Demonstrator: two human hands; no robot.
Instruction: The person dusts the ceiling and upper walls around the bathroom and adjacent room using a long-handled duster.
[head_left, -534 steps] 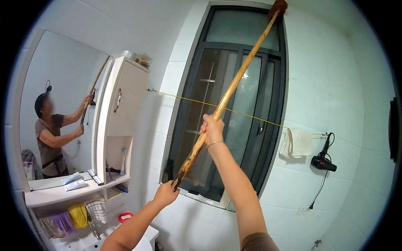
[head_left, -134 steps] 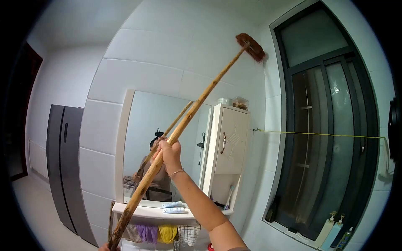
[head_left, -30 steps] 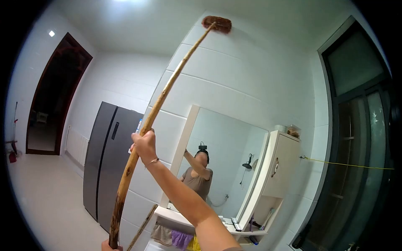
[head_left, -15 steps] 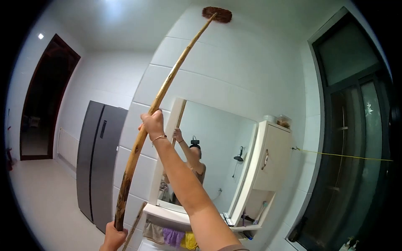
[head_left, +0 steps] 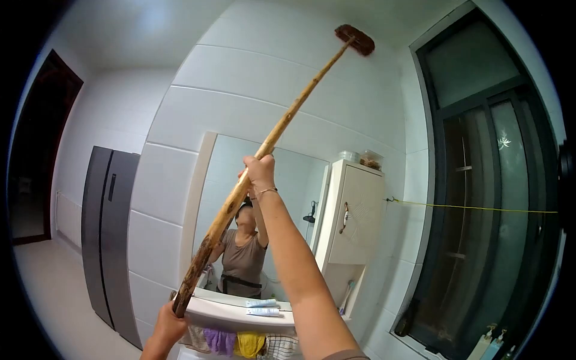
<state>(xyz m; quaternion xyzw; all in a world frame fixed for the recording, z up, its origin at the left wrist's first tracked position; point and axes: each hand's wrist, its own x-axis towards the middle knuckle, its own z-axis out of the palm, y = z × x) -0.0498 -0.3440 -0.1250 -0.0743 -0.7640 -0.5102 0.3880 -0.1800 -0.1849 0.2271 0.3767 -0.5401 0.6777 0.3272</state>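
A long-handled brush slants up across the view, its rough wooden pole (head_left: 295, 108) darker at the lower end. The reddish-brown brush head (head_left: 355, 40) lies against the white tiled wall high up, near the ceiling. Partway up the pole, my right hand (head_left: 261, 174) is wrapped around it, with a thin bracelet at the wrist. My left hand (head_left: 169, 324) grips the dark bottom end. Behind the pole hangs a mirror (head_left: 288, 171), which reflects a person in a brown top.
A white cabinet (head_left: 355, 213) with jars on top adjoins the mirror. Toothpaste tubes (head_left: 263, 308) lie on the shelf, above hanging cloths (head_left: 249, 343). A yellow cord (head_left: 468, 207) runs toward the dark window (head_left: 480, 78). A grey fridge (head_left: 108, 240) stands left.
The brush head has moved right and slightly down along the wall, and the pole leans further right. Both hands keep their hold. The view has shifted to the right.
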